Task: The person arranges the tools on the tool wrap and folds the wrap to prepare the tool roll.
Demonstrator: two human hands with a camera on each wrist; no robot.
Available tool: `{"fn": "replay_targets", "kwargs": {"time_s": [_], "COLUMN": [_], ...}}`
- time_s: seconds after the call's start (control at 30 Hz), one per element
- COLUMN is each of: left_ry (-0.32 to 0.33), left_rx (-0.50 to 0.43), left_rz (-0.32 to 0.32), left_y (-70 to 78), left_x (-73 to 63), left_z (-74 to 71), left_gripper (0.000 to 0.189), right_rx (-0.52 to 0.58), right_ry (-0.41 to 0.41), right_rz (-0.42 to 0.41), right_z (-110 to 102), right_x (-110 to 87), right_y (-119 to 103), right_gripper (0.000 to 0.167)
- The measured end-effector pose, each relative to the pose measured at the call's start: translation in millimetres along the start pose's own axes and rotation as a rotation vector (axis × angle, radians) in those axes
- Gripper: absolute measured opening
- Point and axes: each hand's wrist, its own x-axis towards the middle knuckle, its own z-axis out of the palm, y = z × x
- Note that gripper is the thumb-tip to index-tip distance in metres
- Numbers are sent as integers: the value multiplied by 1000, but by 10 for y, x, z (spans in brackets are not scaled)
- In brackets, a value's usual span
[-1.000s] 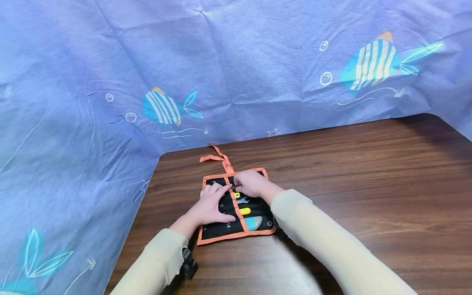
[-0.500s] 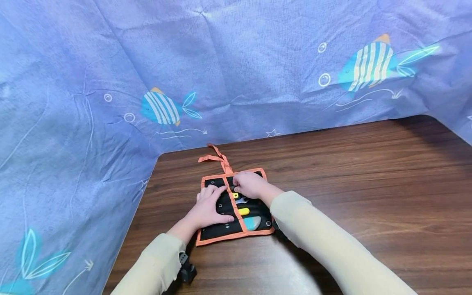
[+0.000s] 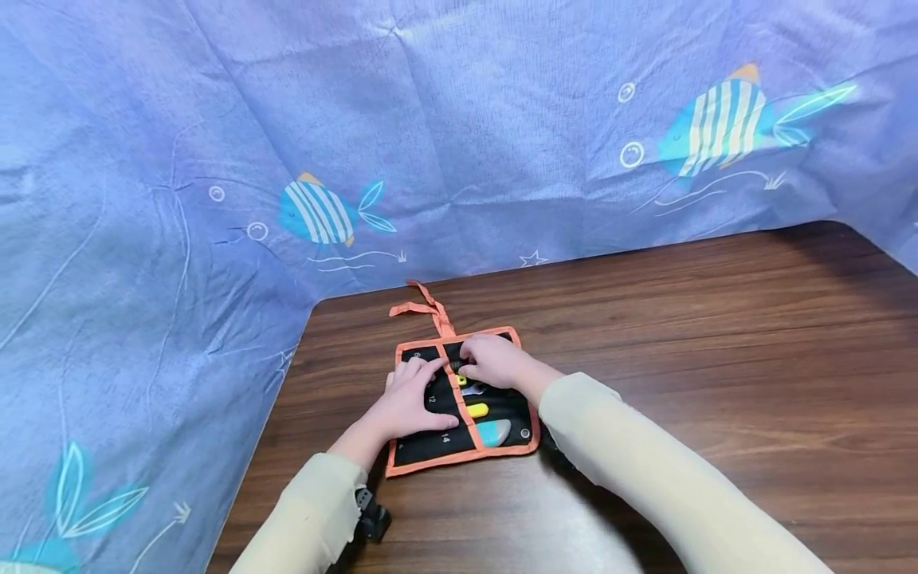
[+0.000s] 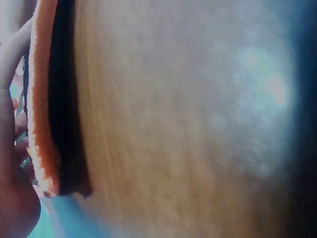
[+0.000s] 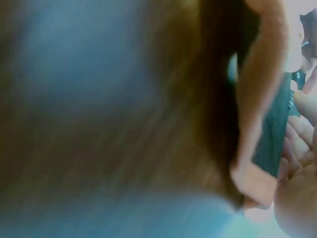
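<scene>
A black tool roll point(image 3: 423, 450) with orange trim lies unrolled on the table. My left hand point(image 3: 405, 406) rests spread on its left half, index finger at the orange middle band and thumb pointing right. Just right of that band, my right hand point(image 3: 495, 360) is bent beside a dark ribbed tool end point(image 3: 455, 365), with thumb and index finger slightly apart. Below it in the pockets sit a small yellow piece point(image 3: 461, 380), a wrench point(image 3: 473, 390), a yellow handle point(image 3: 477, 410) and a teal-and-grey tool point(image 3: 493, 433). Both wrist views show the roll's orange edge point(image 4: 44, 99) up close.
Orange tie straps point(image 3: 437, 315) stretch from the roll's far edge over the brown wooden table point(image 3: 681, 335). Behind the table hangs a blue fish-patterned cloth point(image 3: 488, 119). Below the left sleeve is a black wrist device point(image 3: 373, 516).
My right hand has drawn slightly to the right, its thumb and index finger parting from the dark ribbed tool end. The left hand has stayed on the roll.
</scene>
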Motion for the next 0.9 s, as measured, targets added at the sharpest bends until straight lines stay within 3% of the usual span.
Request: {"fn": "replay_targets", "kwargs": {"time_s": [0.47, 0.9], "left_ry": [35, 15], "left_rx": [-37, -59], "left_rz": [-31, -19], "left_y": [30, 10], "left_x": [-150, -348], "left_z": [-92, -172], "left_gripper": [89, 73], "right_rx": [16, 51], "right_ry": [74, 118], "right_rz": [-144, -269], "right_z": [-119, -94], "right_x": [-455, -802], "right_y": [120, 232], "right_gripper": [34, 25]}}
